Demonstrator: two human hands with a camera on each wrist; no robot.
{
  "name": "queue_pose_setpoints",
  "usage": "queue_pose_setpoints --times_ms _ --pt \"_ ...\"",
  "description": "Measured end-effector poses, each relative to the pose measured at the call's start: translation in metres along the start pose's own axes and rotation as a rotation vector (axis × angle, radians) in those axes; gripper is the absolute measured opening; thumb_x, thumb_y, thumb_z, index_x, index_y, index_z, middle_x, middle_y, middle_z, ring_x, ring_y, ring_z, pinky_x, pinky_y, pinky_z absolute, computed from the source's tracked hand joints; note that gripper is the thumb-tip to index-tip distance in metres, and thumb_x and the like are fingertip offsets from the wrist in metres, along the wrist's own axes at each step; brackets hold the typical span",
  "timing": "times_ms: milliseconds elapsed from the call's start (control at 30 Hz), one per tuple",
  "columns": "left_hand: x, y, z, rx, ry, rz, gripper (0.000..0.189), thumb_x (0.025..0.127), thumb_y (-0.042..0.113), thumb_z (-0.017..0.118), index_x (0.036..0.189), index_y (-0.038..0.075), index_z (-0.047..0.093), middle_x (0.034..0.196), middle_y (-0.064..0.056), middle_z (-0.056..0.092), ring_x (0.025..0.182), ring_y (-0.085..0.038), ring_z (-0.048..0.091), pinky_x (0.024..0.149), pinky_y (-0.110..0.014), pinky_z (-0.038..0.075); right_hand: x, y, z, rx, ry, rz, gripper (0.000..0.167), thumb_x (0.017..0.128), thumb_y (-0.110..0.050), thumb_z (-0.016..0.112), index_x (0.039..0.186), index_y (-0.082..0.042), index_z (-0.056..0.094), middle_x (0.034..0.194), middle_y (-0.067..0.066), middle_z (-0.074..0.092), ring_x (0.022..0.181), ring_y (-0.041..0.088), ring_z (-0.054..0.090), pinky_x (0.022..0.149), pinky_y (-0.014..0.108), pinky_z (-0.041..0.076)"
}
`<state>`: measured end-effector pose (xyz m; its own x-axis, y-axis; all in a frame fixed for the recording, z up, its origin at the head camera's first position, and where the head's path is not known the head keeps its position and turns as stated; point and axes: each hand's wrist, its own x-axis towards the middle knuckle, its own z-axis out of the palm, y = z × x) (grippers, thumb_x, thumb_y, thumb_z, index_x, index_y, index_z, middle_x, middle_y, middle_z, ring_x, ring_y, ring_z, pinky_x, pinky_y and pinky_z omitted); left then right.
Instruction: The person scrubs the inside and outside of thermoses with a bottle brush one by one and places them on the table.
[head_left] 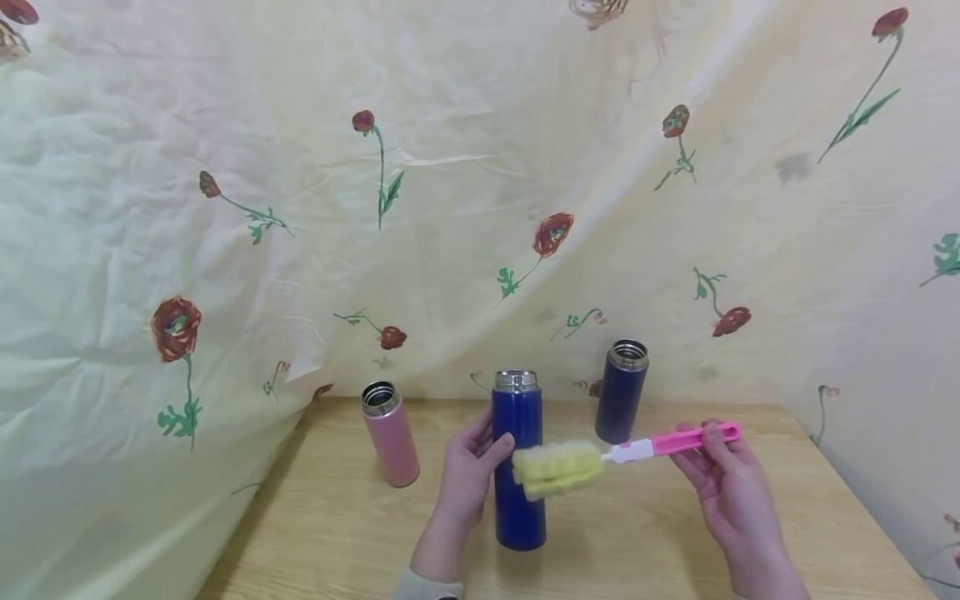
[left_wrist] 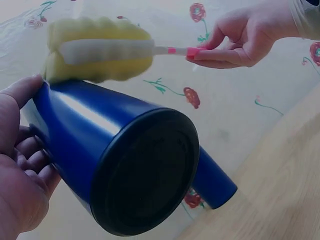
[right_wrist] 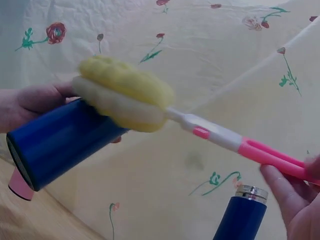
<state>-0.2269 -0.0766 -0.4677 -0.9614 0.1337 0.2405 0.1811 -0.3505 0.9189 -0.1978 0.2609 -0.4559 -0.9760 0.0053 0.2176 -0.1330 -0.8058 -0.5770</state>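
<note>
A tall blue bottle point(head_left: 517, 521) with a bare steel neck is gripped by my left hand point(head_left: 470, 467), thumb across its front. In the left wrist view its dark round base point(left_wrist: 147, 175) faces the camera. My right hand point(head_left: 738, 500) pinches the pink handle of a bottle brush point(head_left: 675, 442) near its end. The brush's yellow and white sponge head point(head_left: 558, 471) overlaps the bottle's side in the head view. In the right wrist view the sponge point(right_wrist: 125, 95) lies along the blue bottle point(right_wrist: 70, 142), close to the left hand.
A pink bottle point(head_left: 393, 446) stands lidless on the wooden table point(head_left: 322, 533) to the left. Behind the brush, toward the right, stands a dark blue bottle point(head_left: 621, 396), also lidless. Cream cloth point(head_left: 450, 208) printed with red flowers hangs behind and beside the table.
</note>
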Motion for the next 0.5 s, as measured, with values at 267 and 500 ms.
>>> queue_pose_setpoints --times_ms 267,500 --pt "-0.0011 0.0027 0.0000 0.017 0.045 0.000 0.071 0.101 0.014 0.075 0.160 -0.005 0.040 0.157 -0.023 0.053 0.140 -0.034 0.057 0.115 -0.041 0.049 0.0003 0.0040 -0.0019 -0.326 -0.100 0.057 0.026 0.115 -0.003 0.040 0.114 -0.006 0.065 0.109 0.014 0.079 0.101 0.026 0.079 0.089 0.037 0.063" --pt "-0.0032 0.0022 -0.0027 0.040 0.061 -0.024 0.072 0.102 0.019 0.076 0.162 0.000 0.040 0.160 -0.017 0.051 0.145 -0.033 0.052 0.119 -0.046 0.042 -0.0027 0.0095 -0.0007 -0.446 -0.088 0.099 0.025 0.115 -0.003 0.041 0.113 -0.010 0.065 0.106 0.011 0.080 0.097 0.023 0.079 0.086 0.035 0.064"
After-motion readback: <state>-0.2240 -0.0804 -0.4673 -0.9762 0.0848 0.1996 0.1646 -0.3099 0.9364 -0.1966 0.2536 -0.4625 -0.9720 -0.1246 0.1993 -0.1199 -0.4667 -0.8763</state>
